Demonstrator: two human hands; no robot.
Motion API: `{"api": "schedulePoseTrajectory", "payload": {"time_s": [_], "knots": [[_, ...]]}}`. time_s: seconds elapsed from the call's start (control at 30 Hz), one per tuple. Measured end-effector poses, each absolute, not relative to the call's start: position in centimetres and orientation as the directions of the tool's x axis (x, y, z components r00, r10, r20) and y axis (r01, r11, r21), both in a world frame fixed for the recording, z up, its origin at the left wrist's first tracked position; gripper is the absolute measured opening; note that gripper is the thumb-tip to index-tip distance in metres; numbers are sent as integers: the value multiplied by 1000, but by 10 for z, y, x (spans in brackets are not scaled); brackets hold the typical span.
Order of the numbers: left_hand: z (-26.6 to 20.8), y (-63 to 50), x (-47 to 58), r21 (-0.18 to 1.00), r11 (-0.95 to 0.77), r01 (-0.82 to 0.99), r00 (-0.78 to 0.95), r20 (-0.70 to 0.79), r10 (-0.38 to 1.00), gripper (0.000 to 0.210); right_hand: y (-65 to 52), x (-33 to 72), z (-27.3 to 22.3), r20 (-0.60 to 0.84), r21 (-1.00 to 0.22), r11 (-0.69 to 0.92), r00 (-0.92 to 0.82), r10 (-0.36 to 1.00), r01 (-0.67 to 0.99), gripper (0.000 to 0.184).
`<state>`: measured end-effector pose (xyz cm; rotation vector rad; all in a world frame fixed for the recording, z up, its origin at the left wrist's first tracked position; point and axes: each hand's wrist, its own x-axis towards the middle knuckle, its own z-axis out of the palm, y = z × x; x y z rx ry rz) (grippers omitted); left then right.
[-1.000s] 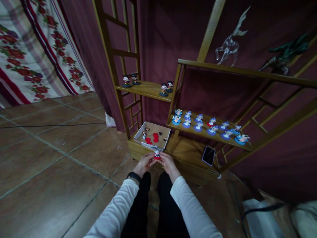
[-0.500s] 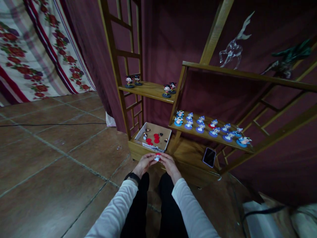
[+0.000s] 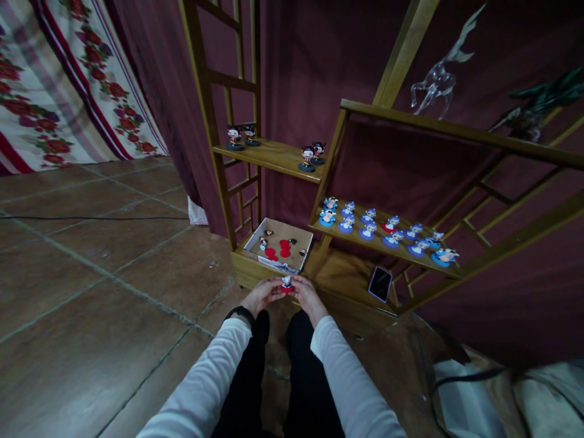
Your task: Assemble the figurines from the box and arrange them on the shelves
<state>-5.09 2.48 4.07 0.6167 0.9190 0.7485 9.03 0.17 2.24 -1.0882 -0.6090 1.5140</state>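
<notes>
Between my two hands is a small white-and-dark figurine [image 3: 286, 281] standing upright on a round red base [image 3: 286, 289]. My left hand [image 3: 262, 294] closes on its left side and my right hand [image 3: 306, 293] on its right side. Just beyond them, on the low shelf, sits a shallow white box [image 3: 297, 269] with a brown bottom. Several red discs [image 3: 285, 244] and several small figurine pieces [image 3: 263, 243] lie in it.
Two rows of blue and purple figurines [image 3: 368, 230] stand on the middle shelf, right. Dark-based figurines [image 3: 307, 159] are on the upper left shelf. A phone [image 3: 380, 283] lies on the low shelf. A glass horse [image 3: 435, 85] stands on the top shelf.
The figurine has turned in my fingers: its red base was on top and now faces down, with the figure upright. Both hands still hold it. The view has shifted slightly.
</notes>
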Motion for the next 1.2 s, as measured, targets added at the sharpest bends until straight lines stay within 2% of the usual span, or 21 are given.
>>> {"api": "schedulePoseTrajectory", "payload": {"time_s": [0.3, 0.5, 0.77, 1.2], "knots": [[33, 29, -48, 724, 560, -403, 281, -485, 828, 13, 0, 89, 20, -254, -816, -230, -28, 967, -530, 24], [34, 28, -49, 714, 547, -437, 323, -443, 836, 13, 1, 87, 18, -241, -802, -190, 16, 970, -566, 23], [28, 31, -49, 724, 520, -453, 328, -407, 852, 10, 3, 89, 17, -237, -802, -201, -10, 972, -562, 28], [28, 27, -51, 736, 475, -483, 275, -388, 880, 15, 5, 85, 14, -202, -818, -167, 4, 979, -550, 24]]}}
